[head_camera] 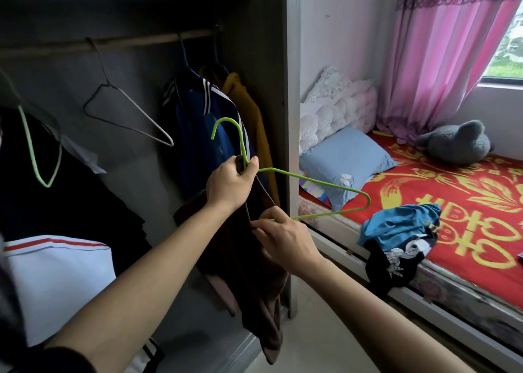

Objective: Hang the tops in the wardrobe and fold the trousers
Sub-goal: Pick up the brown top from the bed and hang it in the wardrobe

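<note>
My left hand [230, 183] grips the neck of a green wire hanger [319, 181] together with the collar of a dark brown top [254, 285]. The top hangs down in front of the open wardrobe [266, 61]. My right hand [285, 238] pinches the brown fabric at the hanger's lower bar. The hanger's right shoulder sticks out bare toward the bed. A blue and black heap of clothes [396, 239] lies on the bed's near edge.
On the wardrobe rail [135, 41] hang an empty grey hanger [127, 115], a second green hanger [42, 152], a blue striped jacket [206, 123] and a mustard garment [249, 112]. A white bag [56, 282] sits lower left. The red bed [467, 211] holds a blue pillow [345, 160] and a grey plush toy [455, 142].
</note>
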Demonstrator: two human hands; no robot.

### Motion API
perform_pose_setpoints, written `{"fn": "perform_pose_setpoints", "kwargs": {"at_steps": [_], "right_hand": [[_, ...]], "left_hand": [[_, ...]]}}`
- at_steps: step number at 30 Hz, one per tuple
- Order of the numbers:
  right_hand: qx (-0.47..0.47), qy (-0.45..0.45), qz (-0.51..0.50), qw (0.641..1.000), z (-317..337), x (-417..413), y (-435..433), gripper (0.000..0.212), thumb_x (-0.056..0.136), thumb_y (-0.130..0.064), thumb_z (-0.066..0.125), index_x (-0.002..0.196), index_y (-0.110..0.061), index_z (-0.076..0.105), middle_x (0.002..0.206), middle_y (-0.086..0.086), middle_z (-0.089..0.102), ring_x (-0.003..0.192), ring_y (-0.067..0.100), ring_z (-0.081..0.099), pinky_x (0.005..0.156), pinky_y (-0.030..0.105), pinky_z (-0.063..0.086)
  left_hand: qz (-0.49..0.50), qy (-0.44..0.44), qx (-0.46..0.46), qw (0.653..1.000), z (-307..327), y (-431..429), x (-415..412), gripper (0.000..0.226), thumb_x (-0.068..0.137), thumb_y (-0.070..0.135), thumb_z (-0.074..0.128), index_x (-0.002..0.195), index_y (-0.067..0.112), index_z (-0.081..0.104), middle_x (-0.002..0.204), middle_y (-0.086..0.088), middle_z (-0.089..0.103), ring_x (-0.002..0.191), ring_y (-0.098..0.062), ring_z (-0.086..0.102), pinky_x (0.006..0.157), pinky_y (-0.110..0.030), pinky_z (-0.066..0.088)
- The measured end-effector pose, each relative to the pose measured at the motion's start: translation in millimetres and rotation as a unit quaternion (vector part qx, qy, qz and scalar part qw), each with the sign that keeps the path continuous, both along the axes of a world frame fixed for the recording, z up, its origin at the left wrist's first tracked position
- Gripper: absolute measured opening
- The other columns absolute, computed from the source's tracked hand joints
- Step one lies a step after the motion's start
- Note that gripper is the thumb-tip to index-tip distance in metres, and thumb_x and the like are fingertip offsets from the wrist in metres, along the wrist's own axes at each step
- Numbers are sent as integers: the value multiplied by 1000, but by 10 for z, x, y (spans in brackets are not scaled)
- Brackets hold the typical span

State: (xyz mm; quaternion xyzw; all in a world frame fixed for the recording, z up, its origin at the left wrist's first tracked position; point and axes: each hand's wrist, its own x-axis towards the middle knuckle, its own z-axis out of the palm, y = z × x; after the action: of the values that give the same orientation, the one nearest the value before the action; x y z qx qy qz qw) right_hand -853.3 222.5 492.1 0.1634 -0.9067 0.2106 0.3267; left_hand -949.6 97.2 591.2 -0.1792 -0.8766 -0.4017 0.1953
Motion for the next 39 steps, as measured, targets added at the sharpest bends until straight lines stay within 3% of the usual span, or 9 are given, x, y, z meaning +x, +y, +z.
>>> {"fn": "perform_pose_setpoints", "kwargs": {"at_steps": [2,7,12,15,20,26,30,34,39], "right_hand": [[16,-12,38,999,4,27,-6,15,94,-37,54,104,-29,61,104,-10,55,74,8,56,54,25,46],[-41,-315,78,945,-70,26,203,28,80,-50,54,79,-35,31,75,-7,53,68,18,56,60,33,42],[75,-212,-32,974,-175,43,687,36,83,-68,46,80,-35,32,78,-8,54,78,23,64,57,30,40],[88,-135,-54,986,-55,53,981,31,90,-65,42,82,-35,39,83,-12,57,77,17,61,56,29,42],[81,-86,-82,990,188,123,1194,29,96,-50,43,103,-34,65,92,-14,69,69,7,60,49,6,21],[57,-103,-50,992,438,-6,1031,25,98,-38,48,109,-26,67,98,-9,59,81,11,58,58,22,37],[25,-139,-9,990,613,-137,844,30,99,-33,48,124,-24,63,110,-5,57,95,11,56,83,28,47],[34,-149,-4,988,657,-207,755,39,99,-52,40,122,-31,65,97,-9,56,85,7,54,75,32,50],[49,-134,0,990,573,-248,783,38,101,-52,40,112,-30,69,96,-9,61,88,10,55,73,32,51]], "left_hand": [[11,7,-7,1000,-17,32,-22,41,94,57,46,68,26,51,68,7,59,67,-13,57,60,-31,42],[33,-56,93,993,2,40,-155,37,94,43,47,62,25,50,57,7,53,56,-12,50,53,-29,36],[57,-40,37,997,-6,-188,-304,37,94,42,44,64,23,51,58,6,54,60,-22,55,54,-31,38],[73,-3,-67,995,-42,-396,-413,33,98,41,42,88,17,63,77,-5,64,77,-33,61,66,-35,43],[55,118,-223,966,-98,-593,-476,36,100,38,38,94,13,63,82,-12,67,82,-35,63,75,-40,40],[-22,105,-280,954,-163,-360,-285,41,100,49,29,83,20,53,78,1,59,78,-25,58,77,-41,44],[-67,57,-231,969,-188,-186,-141,49,94,67,33,89,24,56,75,9,57,73,-13,55,65,-34,41],[-113,-25,-145,983,-136,-134,-72,50,82,75,47,87,27,59,72,5,64,67,-11,62,58,-32,46],[-252,-178,51,950,-170,-263,-83,17,80,33,77,92,21,76,92,1,75,91,-14,70,86,-30,54]]}}
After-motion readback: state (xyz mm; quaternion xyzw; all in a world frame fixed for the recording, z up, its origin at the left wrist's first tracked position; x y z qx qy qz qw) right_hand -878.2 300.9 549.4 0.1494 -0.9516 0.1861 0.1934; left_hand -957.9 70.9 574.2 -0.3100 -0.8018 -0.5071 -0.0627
